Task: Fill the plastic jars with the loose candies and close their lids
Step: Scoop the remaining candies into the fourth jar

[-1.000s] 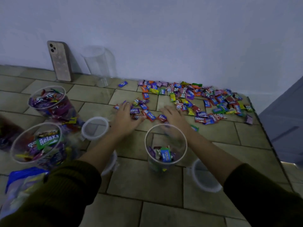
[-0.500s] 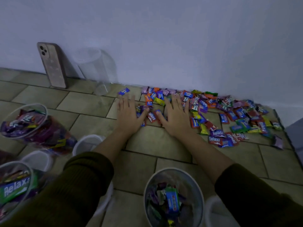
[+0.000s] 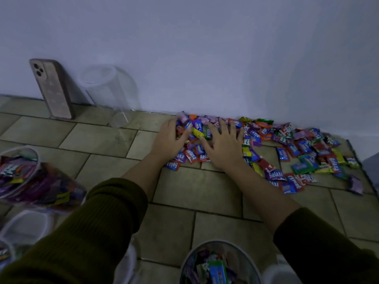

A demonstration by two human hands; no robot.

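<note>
A heap of loose wrapped candies (image 3: 295,148) lies on the tiled floor along the wall. My left hand (image 3: 169,139) and my right hand (image 3: 223,145) both rest on the left end of the heap, fingers spread and slightly bent, with a small cluster of candies between them. A clear plastic jar (image 3: 220,264), open and partly filled, stands at the bottom edge below my right forearm. A fuller open jar (image 3: 30,177) lies tilted at the left. An empty clear jar (image 3: 111,93) stands by the wall.
A phone (image 3: 52,88) leans against the wall at the back left. White lids (image 3: 25,227) lie at the lower left, one lid (image 3: 282,273) sits at the lower right. Another filled jar (image 3: 5,254) peeks in at the left edge. The floor's edge runs down the right.
Both hands have slid farther into the heap toward the wall, cupping candies between them. The view has dropped closer, so the jars have shifted toward the bottom and left edges.
</note>
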